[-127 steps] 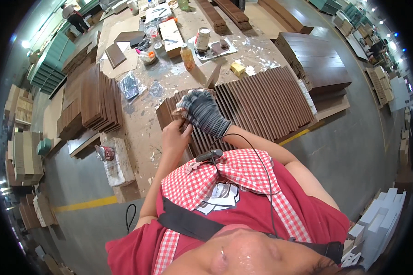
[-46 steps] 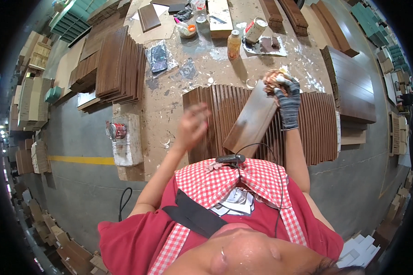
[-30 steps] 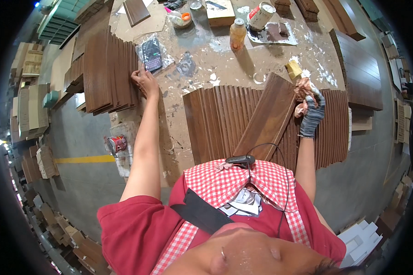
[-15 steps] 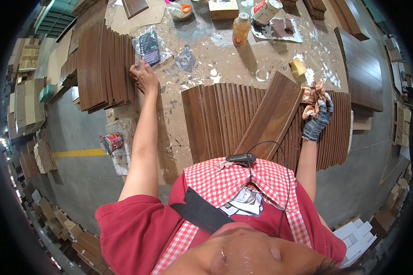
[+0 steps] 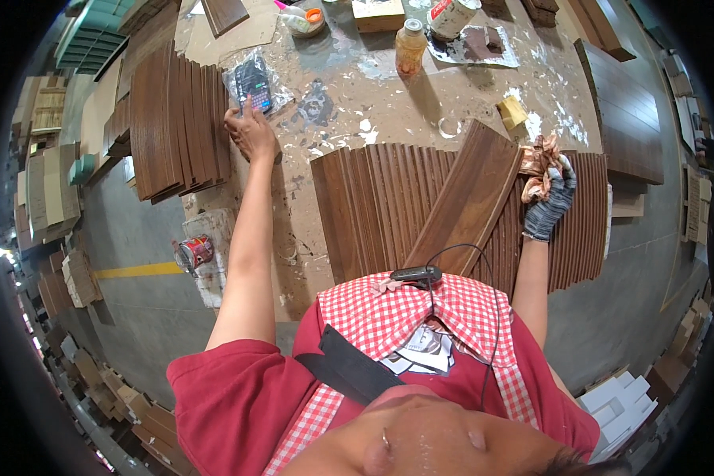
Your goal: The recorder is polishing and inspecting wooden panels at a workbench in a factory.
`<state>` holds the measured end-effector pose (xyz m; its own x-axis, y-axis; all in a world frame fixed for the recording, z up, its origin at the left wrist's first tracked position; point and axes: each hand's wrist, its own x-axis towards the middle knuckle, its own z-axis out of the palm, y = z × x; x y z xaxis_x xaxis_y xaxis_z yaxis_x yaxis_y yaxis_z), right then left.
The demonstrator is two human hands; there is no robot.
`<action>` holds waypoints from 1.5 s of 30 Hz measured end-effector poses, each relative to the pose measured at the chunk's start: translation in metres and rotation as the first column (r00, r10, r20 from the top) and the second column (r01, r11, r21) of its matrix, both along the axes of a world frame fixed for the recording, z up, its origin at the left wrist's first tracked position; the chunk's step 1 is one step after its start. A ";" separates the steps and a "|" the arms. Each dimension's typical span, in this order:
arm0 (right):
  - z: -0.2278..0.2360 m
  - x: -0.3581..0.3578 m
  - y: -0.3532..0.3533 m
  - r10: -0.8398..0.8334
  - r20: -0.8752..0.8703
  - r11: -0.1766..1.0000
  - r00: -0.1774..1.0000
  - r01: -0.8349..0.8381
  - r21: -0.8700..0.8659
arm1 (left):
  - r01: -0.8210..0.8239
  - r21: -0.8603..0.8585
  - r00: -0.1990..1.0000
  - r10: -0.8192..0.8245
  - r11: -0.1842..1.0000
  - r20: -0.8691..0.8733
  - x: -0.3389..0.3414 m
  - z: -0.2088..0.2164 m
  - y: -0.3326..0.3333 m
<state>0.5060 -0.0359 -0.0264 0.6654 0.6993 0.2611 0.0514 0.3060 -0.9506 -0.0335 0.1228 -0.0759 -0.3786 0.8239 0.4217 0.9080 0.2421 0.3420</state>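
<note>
While your left hand (image 5: 251, 133) is stretching far across the workbench (image 5: 349, 95) toward its left edge, fingers spread and one fingertip pressing on the calculator in a clear plastic bag (image 5: 253, 82), your gloved right hand (image 5: 549, 198) is staying curled shut around a crumpled brown rag (image 5: 538, 163), near the right edge of the bench. That rag is touching the upper end of the loose dark plank (image 5: 468, 202), which is lying tilted across the row of dark wood strips (image 5: 357, 214) in front of you. With your attention going left, the plank is sitting unsteadied: it is resting slantwise on the ribbed row, and a nudge from the rag hand is likely to slide it toward you or skew the strips under it. The rag looks stained, so it is probably leaving smears wherever it rests unwatched. Your outstretched arm is passing just beside the stack of dark boards (image 5: 170, 119) overhanging the left edge; an elbow catching them could be tipping them toward the floor, where a red can (image 5: 193, 252) is lying below. At the far edge, an orange bottle (image 5: 410, 46) is standing near your reach and could topple if the arm swings back wide.
</note>
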 end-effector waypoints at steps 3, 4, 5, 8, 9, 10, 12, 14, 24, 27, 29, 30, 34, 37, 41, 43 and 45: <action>-0.003 0.003 0.002 0.006 -0.009 1.000 1.000 -0.005 0.014 | -0.002 -0.049 1.000 0.001 0.999 -0.013 0.002 -0.006 0.000; -0.004 0.005 0.002 0.009 -0.013 1.000 1.000 -0.008 0.019 | 0.000 -0.057 1.000 -0.001 0.998 -0.021 0.002 -0.008 0.001; -0.004 0.005 0.002 0.012 -0.016 1.000 1.000 -0.012 0.023 | 0.000 -0.066 1.000 -0.002 0.998 -0.029 0.002 -0.009 0.001; -0.003 0.002 0.001 0.020 0.008 1.000 1.000 -0.020 0.008 | -0.008 -0.092 0.999 0.004 0.996 -0.043 0.001 -0.012 0.001; -0.001 0.000 0.000 0.022 0.007 1.000 1.000 -0.022 0.008 | -0.009 -0.093 0.999 0.005 0.996 -0.044 0.000 -0.013 0.000; 0.000 -0.002 -0.001 0.047 -0.044 0.999 0.998 -0.047 0.003 | -0.005 -0.102 0.999 0.000 0.995 -0.050 -0.002 -0.012 0.000; 0.003 -0.004 -0.001 0.066 -0.089 0.998 0.994 -0.067 -0.003 | 0.007 -0.113 0.999 -0.013 0.994 -0.050 0.002 -0.010 0.000; 0.002 -0.004 0.003 -0.035 0.053 0.999 0.998 0.033 0.030 | 0.021 -0.074 0.999 -0.018 0.997 0.042 0.003 -0.007 -0.002; -0.010 0.007 0.000 0.027 -0.021 0.999 0.999 -0.026 0.035 | 0.020 -0.106 0.995 -0.031 0.994 -0.099 0.002 -0.014 -0.001; -0.009 0.007 0.001 0.023 -0.021 1.000 1.000 -0.022 0.017 | 0.045 -0.060 0.998 -0.048 0.997 -0.044 0.003 -0.011 -0.001; -0.010 0.008 0.002 0.023 0.005 0.999 1.000 -0.023 0.025 | 0.025 -0.059 0.999 -0.027 0.998 -0.025 0.003 -0.010 -0.002; -0.011 0.009 0.002 0.023 0.006 0.999 1.000 -0.023 0.024 | 0.025 -0.060 0.999 -0.027 0.998 -0.025 0.003 -0.009 -0.003; -0.015 0.012 0.002 0.035 -0.005 0.999 0.999 -0.035 0.032 | 0.017 -0.059 1.000 -0.018 0.998 -0.003 -0.003 -0.009 -0.005; -0.016 0.012 0.002 0.033 0.003 0.999 0.999 -0.033 0.039 | 0.000 -0.071 1.000 0.000 0.997 0.004 -0.005 -0.008 -0.003; -0.010 0.008 -0.001 0.016 0.028 1.000 0.999 -0.016 0.011 | -0.027 -0.084 1.000 0.026 0.996 -0.011 -0.005 -0.006 -0.001; -0.007 0.006 0.000 0.010 0.045 1.000 0.999 -0.011 0.004 | -0.034 -0.090 0.999 0.031 0.995 -0.029 -0.008 -0.004 0.003; -0.005 0.004 0.001 0.005 0.061 1.000 0.998 -0.005 -0.002 | -0.040 -0.095 0.998 0.035 0.995 -0.048 -0.012 -0.003 0.008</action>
<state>0.5100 -0.0352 -0.0316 0.6450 0.7027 0.3003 0.1082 0.3050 -0.9462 -0.0451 0.1309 -0.0792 -0.3916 0.8469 0.3597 0.9121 0.3057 0.2731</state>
